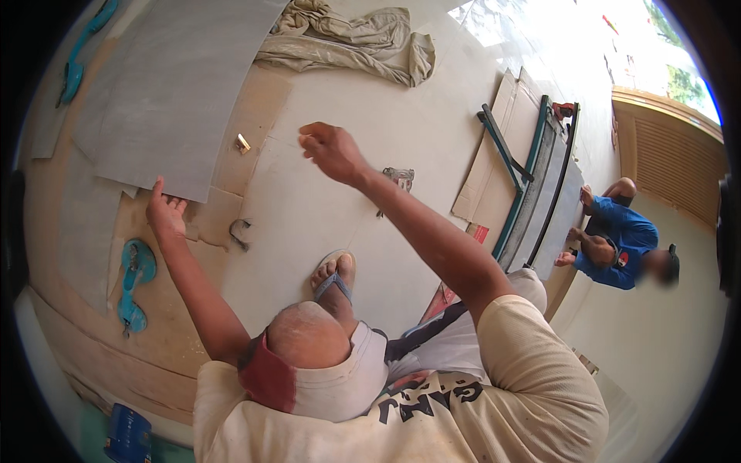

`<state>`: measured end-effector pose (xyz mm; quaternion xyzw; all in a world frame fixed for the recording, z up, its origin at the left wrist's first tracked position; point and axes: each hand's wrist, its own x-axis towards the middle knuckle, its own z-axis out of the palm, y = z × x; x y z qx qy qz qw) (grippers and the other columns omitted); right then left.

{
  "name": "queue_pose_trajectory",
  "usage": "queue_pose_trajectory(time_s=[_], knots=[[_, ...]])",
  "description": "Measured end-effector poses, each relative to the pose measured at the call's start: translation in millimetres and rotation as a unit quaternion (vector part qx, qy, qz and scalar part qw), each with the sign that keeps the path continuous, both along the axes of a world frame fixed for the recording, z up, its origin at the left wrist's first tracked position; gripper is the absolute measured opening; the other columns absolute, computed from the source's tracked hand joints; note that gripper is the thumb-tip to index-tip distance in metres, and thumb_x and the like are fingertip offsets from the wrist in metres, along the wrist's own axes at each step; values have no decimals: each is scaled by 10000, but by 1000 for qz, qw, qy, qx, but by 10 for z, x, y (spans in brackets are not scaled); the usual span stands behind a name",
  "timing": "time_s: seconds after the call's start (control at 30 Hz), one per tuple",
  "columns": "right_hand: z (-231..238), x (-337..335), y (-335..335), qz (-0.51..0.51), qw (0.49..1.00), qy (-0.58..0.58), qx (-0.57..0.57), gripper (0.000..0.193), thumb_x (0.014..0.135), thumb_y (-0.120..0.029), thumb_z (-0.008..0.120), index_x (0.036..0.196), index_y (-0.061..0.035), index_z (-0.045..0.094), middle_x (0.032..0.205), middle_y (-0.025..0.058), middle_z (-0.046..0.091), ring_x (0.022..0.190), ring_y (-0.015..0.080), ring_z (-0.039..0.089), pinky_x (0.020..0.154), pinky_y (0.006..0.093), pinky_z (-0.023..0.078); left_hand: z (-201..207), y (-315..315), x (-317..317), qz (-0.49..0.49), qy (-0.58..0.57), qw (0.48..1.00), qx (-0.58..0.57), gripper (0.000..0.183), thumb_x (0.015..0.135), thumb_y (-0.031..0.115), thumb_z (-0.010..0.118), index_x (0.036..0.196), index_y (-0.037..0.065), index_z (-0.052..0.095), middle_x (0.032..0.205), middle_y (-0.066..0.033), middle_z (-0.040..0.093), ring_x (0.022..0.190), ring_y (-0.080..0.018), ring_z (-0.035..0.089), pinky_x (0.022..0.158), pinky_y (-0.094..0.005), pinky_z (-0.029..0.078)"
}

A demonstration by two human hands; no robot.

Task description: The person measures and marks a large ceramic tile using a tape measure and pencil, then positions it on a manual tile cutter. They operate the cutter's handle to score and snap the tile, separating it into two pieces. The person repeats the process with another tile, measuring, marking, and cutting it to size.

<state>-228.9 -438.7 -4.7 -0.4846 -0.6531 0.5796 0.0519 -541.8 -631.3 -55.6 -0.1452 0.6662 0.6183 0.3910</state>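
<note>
A large grey tile (185, 92) lies on brown cardboard at the left, over other grey sheets. My left hand (167, 211) is closed on its near edge, one digit on the top face and the other fingers at the rim. My right hand (332, 152) hangs in the air above the floor, right of the tile and apart from it. Its fingers are loosely bent, and nothing shows in them. Close by my left forearm lies a turquoise double suction-cup lifter (136, 285). A second turquoise lifter (75, 69) lies at the far left.
A co-worker in blue (629, 235) crouches at the right, hands on a grey tile at a long tile cutter (532, 185). Beige crumpled cloth (363, 42) lies on the far floor. A small metal object (399, 179) and a dark tangled strand (241, 233) lie nearer my sandalled foot.
</note>
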Motion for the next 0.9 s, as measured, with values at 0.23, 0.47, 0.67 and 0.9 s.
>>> queue_pose_trajectory(time_s=[0.23, 0.47, 0.67, 0.9], knots=[[358, 1692, 135, 68, 953, -247, 162, 655, 850, -362, 724, 1371, -44, 484, 1243, 184, 583, 1191, 318, 557, 977, 413, 475, -1, 48, -520, 5, 53, 998, -38, 795, 907, 351, 674, 1467, -75, 303, 1530, -220, 316, 1380, -378, 383, 1097, -508, 354], [47, 1934, -446, 88, 930, -269, 233, 782, 739, -334, 799, 1382, -95, 422, 1314, 204, 467, 1233, 380, 467, 982, 450, 477, 162, 218, -238, -83, 308, 911, -262, 779, 872, 371, 689, 1402, -112, 387, 1455, -265, 403, 1293, -377, 486, 1043, -448, 429], [-6, 1946, -443, -26, 962, -226, 148, 677, 691, -324, 766, 1275, -89, 515, 1198, 181, 494, 1175, 346, 489, 942, 439, 485, 489, 482, 1132, -222, 457, 840, -189, 658, 882, 361, 686, 1347, -59, 486, 1379, -250, 468, 1259, -359, 503, 1024, -422, 438], [1232, 2567, -88, -55, 994, -84, 41, 762, 682, -497, 754, 1273, -53, 568, 1132, 205, 589, 1031, 353, 598, 916, 421, 482, 2044, 828, 2467, -434, 386, 813, -33, 407, 920, 178, 664, 1245, -50, 576, 1252, -164, 571, 1227, -258, 528, 997, -378, 473]])
